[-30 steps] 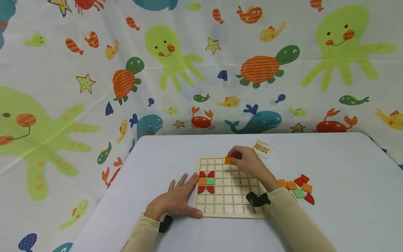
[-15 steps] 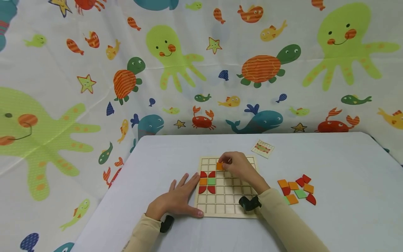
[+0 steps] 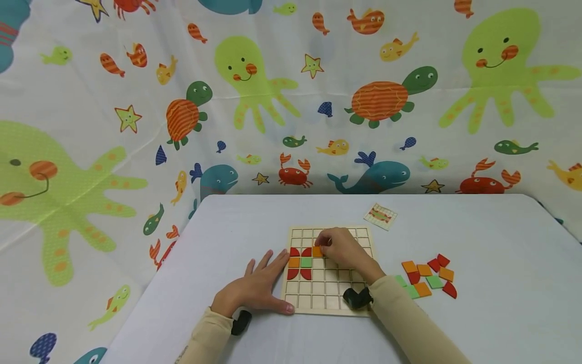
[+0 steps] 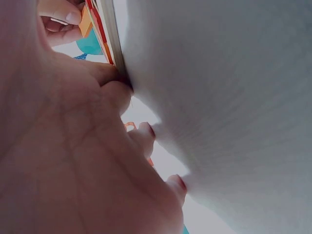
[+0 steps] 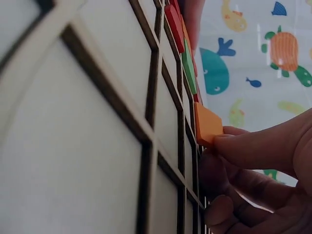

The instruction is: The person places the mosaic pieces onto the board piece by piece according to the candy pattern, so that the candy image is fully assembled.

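My right hand pinches an orange square tile between thumb and fingers. In the right wrist view the orange tile stands tilted at the surface of the gridded wooden board. In the head view it overlaps the cell just right of the upper red pieces. On the board's left columns lie red quarter-round pieces, another orange square and a green square. My left hand lies spread at the board's left edge, thumb near the lower left corner and fingertips by the red pieces.
Loose orange, red and green tiles lie on the white table right of the board, partly behind the right sleeve. A small pattern card rests beyond the board's far right corner. A printed sea-animal cloth hangs behind the table.
My right hand has carried the orange tile left and nearer across the board, from the far edge to beside the upper red pieces. The left hand stays in place.
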Demonstrator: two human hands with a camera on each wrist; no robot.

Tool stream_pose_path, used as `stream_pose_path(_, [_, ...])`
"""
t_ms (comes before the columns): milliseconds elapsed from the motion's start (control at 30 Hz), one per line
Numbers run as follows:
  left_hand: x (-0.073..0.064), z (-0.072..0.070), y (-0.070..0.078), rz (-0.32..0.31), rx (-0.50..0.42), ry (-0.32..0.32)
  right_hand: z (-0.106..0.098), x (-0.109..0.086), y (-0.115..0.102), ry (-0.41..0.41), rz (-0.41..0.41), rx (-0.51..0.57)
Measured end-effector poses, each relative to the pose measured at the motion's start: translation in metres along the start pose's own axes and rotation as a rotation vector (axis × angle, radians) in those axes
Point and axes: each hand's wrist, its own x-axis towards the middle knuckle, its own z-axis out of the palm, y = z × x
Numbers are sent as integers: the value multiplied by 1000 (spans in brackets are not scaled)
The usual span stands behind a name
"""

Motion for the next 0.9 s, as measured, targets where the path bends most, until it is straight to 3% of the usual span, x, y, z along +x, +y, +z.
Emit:
stream_pose_path(200, [0, -1, 2, -7, 8, 4, 3, 0, 4, 19, -74, -18])
stream_pose_path(600, [-2, 1, 4, -9, -15, 4, 4, -6, 9, 41, -51, 41])
stream_pose_path(900, [-4, 1, 4, -12, -1, 13, -32, -25, 14, 83, 16, 110])
